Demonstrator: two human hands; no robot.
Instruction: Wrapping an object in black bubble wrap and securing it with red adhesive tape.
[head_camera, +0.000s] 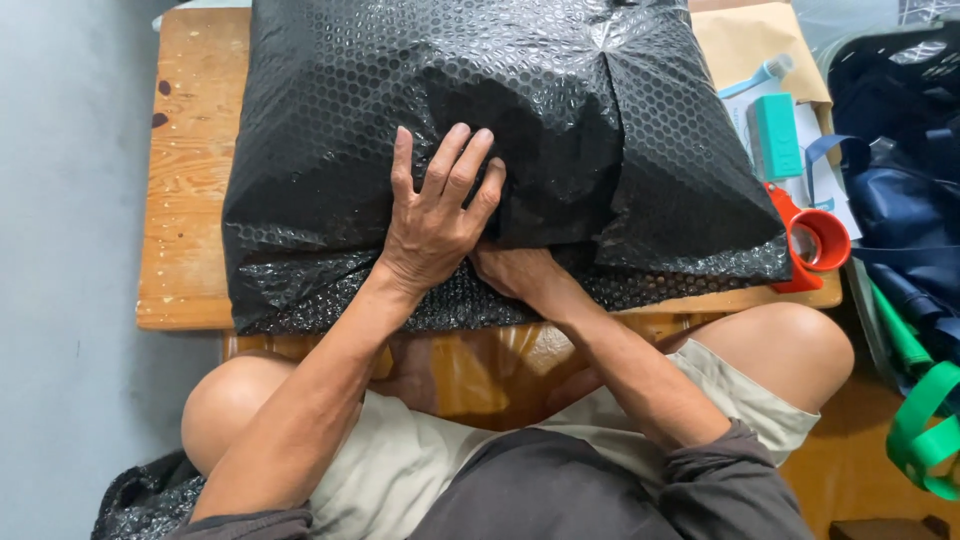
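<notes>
Black bubble-wrap parcel (500, 130) lies on the wooden table (190, 190) before your knees. Your left hand (435, 225) presses flat on it, fingers spread, gripping nothing. Your right hand (510, 270) is tucked under its fold; its grip can't be made out.

A large package wrapped in black bubble wrap (500, 130) covers most of the wooden table (190, 200), reaching from the far edge almost to the near one. It is bulky and pillow-like, its glossy wrap folded into creases toward the right. A brown paper envelope (745, 45) lies at the far right corner, partly under the package. Just beside it, along the right edge, a small teal box (775, 135) rests on white paper sheets (820, 170); any print is too small to tell.
</notes>
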